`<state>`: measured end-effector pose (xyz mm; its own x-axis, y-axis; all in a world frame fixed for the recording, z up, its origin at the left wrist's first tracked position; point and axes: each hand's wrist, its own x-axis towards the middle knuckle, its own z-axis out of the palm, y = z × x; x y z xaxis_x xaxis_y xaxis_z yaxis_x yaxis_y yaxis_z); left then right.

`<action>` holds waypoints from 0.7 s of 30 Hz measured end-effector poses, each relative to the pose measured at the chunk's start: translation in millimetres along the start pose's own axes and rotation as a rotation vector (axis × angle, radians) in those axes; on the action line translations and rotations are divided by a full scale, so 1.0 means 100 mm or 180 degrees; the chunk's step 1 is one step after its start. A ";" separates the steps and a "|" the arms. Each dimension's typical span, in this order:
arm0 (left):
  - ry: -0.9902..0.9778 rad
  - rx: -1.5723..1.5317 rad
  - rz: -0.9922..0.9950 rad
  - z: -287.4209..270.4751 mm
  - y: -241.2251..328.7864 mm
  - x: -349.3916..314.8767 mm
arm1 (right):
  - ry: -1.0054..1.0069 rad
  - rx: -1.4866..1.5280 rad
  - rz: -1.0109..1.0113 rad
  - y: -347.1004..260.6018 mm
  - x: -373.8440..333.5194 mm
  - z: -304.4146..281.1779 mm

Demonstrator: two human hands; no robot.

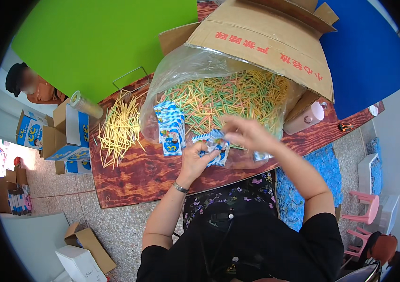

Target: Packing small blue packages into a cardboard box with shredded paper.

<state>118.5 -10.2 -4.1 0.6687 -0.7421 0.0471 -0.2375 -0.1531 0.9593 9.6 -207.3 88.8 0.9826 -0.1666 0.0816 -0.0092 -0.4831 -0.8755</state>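
Blue-and-white glossy flat sachet pinched between thumb and fingers of bare left hand, above near part of table; long axis foreshortened, roughly away from body. Bare right hand just beside it, fingers loosely bent; cannot tell whether pinching anything. Further left, overlapping blue-and-white rectangular packets, long axes pointing away from body. Beyond, thin straight yellow, green and pink sticks, axes crossing every way, on crinkled clear plastic liner from brown corrugated cardboard box. Beneath, reddish-brown wood-grain tabletop.
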 end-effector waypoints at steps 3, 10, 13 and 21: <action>0.0182 0.0054 0.0133 0.02 0.02 0.02 | 0.0245 -0.2518 0.0700 0.39 0.17 -0.50; 0.0133 0.0088 0.0010 0.04 -0.02 0.00 | -0.0661 -0.3277 0.1921 0.56 0.37 -0.45; 0.0153 0.0079 -0.0041 0.01 0.01 -0.01 | -0.0574 -0.3379 0.1884 0.63 0.35 -0.43; 0.0408 -0.0010 0.0275 0.03 -0.05 0.00 | -0.0132 -0.3576 0.1742 0.80 0.32 -0.33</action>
<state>117.8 -11.6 -9.6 0.7304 -0.6630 0.1644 -0.2958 -0.0901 0.9510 34.4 -279.4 37.0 0.8048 -0.5597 -0.1973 -0.5510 -0.8282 0.1021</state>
